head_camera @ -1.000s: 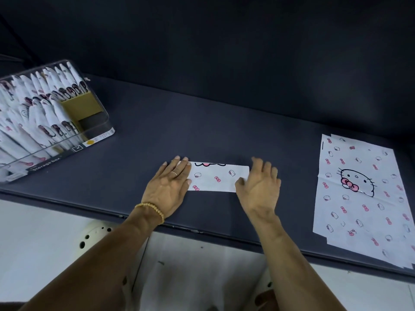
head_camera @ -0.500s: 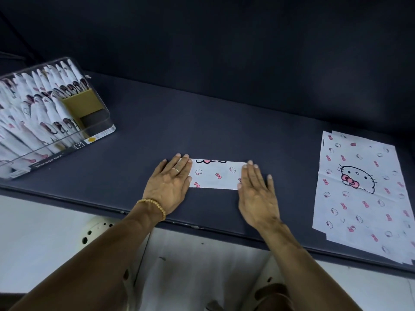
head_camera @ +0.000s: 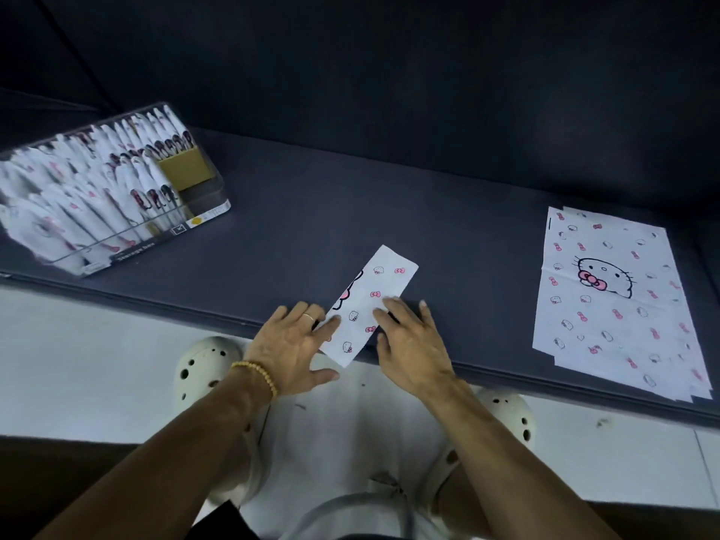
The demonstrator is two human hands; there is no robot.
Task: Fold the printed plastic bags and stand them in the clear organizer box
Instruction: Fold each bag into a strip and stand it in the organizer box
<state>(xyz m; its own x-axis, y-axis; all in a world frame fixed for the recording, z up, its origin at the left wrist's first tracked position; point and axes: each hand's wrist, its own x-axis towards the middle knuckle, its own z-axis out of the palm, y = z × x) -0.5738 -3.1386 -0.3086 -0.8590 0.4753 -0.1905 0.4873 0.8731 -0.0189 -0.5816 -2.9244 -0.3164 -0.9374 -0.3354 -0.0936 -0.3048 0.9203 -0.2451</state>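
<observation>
A folded strip of white printed plastic bag [head_camera: 370, 302] lies diagonally on the dark table, its near end hanging over the front edge. My left hand [head_camera: 290, 344] lies flat with straight fingers touching the strip's left side near that end. My right hand [head_camera: 413, 344] rests with straight fingers on the strip's right side. The clear organizer box [head_camera: 202, 212] stands at the far left, packed with several folded bags standing upright. A stack of flat unfolded printed bags [head_camera: 611, 302] lies at the right.
The dark table [head_camera: 428, 212] runs the width of the view, with its front edge near my hands. A tan cardboard divider [head_camera: 185, 169] sits in the box's right end. Below are a pale floor and my white perforated shoes [head_camera: 202, 364].
The folded strip has turned from lying crosswise to lying diagonally and has come nearer the table's front edge. Both hands moved back toward me with it.
</observation>
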